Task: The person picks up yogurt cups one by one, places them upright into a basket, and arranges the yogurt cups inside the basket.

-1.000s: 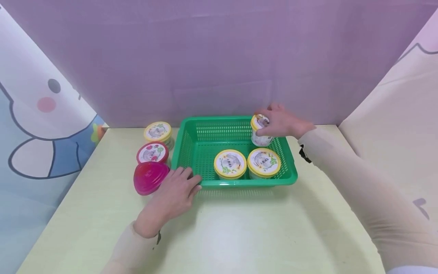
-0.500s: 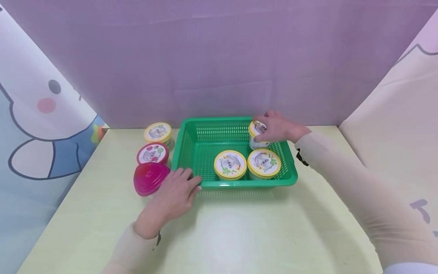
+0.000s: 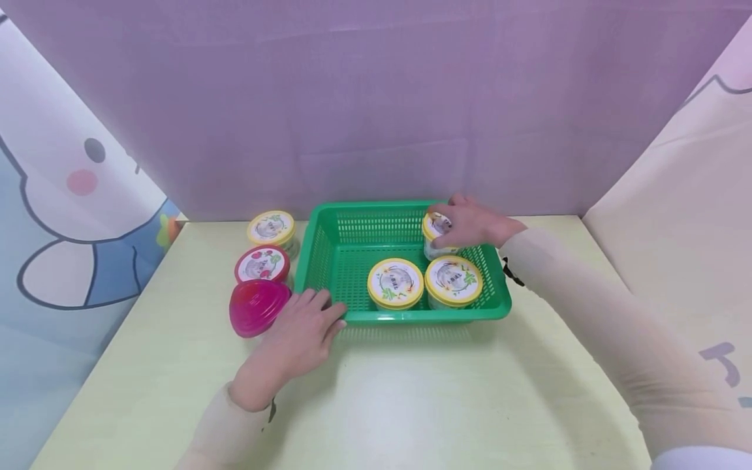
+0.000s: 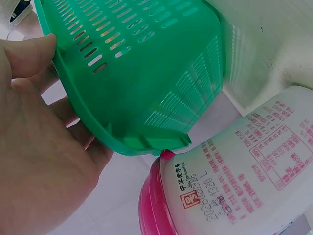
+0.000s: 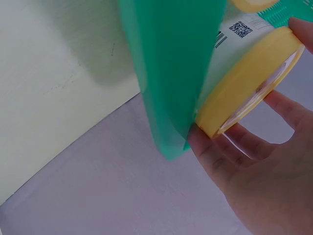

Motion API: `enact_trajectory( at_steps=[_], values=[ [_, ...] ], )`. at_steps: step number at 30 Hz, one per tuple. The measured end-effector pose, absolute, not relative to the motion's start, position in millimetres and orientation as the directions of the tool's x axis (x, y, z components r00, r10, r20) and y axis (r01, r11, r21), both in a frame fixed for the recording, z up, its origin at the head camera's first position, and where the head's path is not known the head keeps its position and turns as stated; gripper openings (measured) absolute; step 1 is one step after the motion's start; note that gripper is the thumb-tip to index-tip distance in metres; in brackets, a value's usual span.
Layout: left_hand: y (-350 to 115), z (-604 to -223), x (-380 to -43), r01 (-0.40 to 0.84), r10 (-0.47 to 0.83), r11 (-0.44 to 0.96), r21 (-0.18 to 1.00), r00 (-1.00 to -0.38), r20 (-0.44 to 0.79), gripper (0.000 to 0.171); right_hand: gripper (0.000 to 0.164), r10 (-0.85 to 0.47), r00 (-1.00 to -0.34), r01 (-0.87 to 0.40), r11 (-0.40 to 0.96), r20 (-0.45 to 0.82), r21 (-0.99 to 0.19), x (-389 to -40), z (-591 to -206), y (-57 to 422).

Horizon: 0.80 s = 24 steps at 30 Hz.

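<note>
My right hand (image 3: 474,225) grips a white tub with a yellow lid (image 5: 244,81) by the lid's edge, at the back right corner inside the green plastic basket (image 3: 411,316). Part of that lid is hidden under the fingers in the head view. Two more yellow-lidded tubs, one left (image 3: 395,282) and one right (image 3: 453,281), stand upright along the basket's front wall. My left hand (image 3: 294,339) holds the basket's front left corner, thumb over the rim (image 4: 93,125) and fingers behind it. Beside that hand is a white tub (image 4: 234,166) with a pink domed lid (image 3: 258,305).
Left of the basket stand a tub with a red-rimmed lid (image 3: 262,264) and, behind it, another yellow-lidded tub (image 3: 271,226). A purple cloth wall (image 3: 376,111) closes off the table's (image 3: 399,398) back edge. Printed panels stand at both sides.
My right hand has lowered the yellow-lidded tub into the basket's back right corner and shifted it slightly left. The left hand has stayed at the basket corner.
</note>
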<state>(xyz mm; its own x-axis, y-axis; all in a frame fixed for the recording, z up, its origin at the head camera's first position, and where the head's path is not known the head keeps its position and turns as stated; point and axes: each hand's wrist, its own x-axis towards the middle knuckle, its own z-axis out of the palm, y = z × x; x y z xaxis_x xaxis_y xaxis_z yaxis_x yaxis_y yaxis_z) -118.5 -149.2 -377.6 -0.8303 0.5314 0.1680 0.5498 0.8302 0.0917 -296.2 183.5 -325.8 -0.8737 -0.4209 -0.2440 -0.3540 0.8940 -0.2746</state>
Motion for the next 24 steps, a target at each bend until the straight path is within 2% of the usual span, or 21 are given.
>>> enact_trajectory(
  at_steps=[24],
  values=[
    [-150,-378,-117,0.543,0.523,0.833,0.104,-0.835,0.170,0.035,0.083,-0.438,-0.845,-0.394,0.898,-0.308,-0.195,-294,-336,176]
  ],
)
